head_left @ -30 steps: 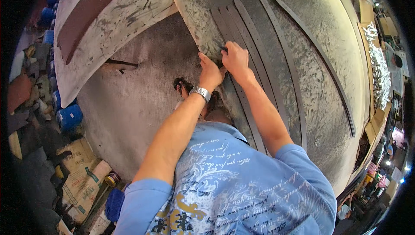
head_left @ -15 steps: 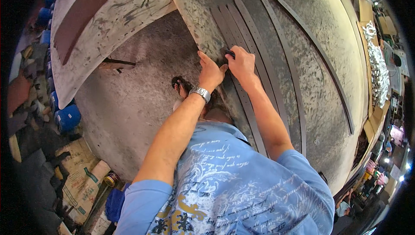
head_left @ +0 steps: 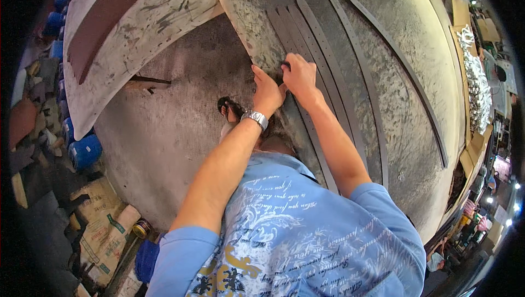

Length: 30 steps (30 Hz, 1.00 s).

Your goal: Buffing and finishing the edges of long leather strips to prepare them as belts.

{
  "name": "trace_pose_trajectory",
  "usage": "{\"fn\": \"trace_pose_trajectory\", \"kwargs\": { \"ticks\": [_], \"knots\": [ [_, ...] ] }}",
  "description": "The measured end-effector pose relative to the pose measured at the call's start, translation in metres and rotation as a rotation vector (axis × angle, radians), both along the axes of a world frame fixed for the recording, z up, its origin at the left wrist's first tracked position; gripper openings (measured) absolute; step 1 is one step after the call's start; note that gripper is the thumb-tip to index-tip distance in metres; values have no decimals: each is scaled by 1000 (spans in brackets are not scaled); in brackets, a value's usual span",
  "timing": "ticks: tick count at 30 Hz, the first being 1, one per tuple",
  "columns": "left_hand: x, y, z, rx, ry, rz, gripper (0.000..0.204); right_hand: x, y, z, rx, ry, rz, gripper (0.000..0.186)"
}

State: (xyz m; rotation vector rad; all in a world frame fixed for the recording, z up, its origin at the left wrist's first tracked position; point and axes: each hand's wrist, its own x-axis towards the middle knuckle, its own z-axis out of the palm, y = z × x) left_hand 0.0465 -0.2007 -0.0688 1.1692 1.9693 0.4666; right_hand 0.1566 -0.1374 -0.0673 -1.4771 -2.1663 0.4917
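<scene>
blue rounded container [head_left: 85, 152] at left, dark scraps [head_left: 49, 215] heaped beside it, printed brown paper sack [head_left: 101, 231] at near left, small round tin [head_left: 142, 228] next to it, blue cloth [head_left: 146, 260] nearer, tangled white material [head_left: 474, 89] at right beside cardboard [head_left: 477, 152]

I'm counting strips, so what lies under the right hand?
Dark strips show on the far and near sides of the right hand, lying on the table. Whatever lies directly beneath is covered, so it can't be seen.

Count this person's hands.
2: the left hand at the table's left edge, and the right hand beside it, holding a small dark object; both are largely visible.
</scene>
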Motion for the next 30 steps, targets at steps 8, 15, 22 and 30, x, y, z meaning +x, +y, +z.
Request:
{"fn": "trace_pose_trajectory", "kwargs": {
  "ticks": [8, 15, 22, 30],
  "knots": [
    [2, 2, 13, -33, -75, 15, 117, 9, 2, -1, -24, -8, -1, 10],
    [6, 7, 28, -109, -88, 21, 117, 15, 25, 6, 6, 62, -48, 23],
    [4, 3, 16, 3, -107, 30, 116, 32, 3, 22, -184, 4, -55, 22],
    [1, 4, 13, -14, -28, -28, 116, 4, 16, 5, -73, -2, 1, 15]
  ]
}}
